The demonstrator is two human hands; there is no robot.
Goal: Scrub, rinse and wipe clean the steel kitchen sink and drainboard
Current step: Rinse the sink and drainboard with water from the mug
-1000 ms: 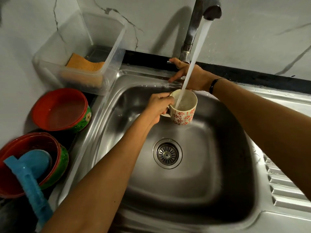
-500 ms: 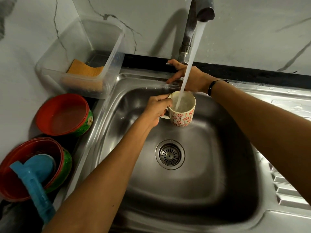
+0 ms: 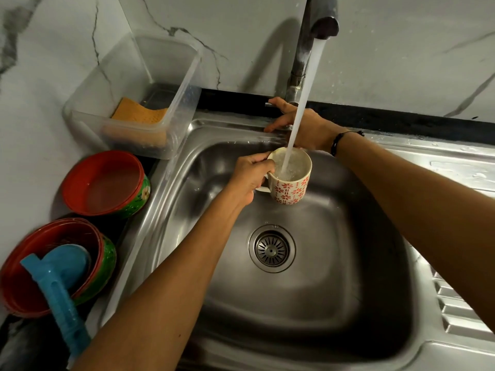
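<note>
Left hand (image 3: 250,179) gripping patterned ceramic mug (image 3: 290,178) by handle under stream; right hand (image 3: 302,127) curled around tap lever (image 3: 269,103); brushed steel sink (image 3: 334,277).

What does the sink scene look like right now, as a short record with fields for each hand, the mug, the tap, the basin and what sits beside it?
left hand: left hand grips the handle of the white ceramic mug with red flower pattern
right hand: right hand rests at the base of the steel tap
mug: upright under the stream, over the basin
tap: running
basin: steel sink with round drain strainer
left side: clear plastic tub holding orange sponge; red bowls; blue plastic scoop
</note>
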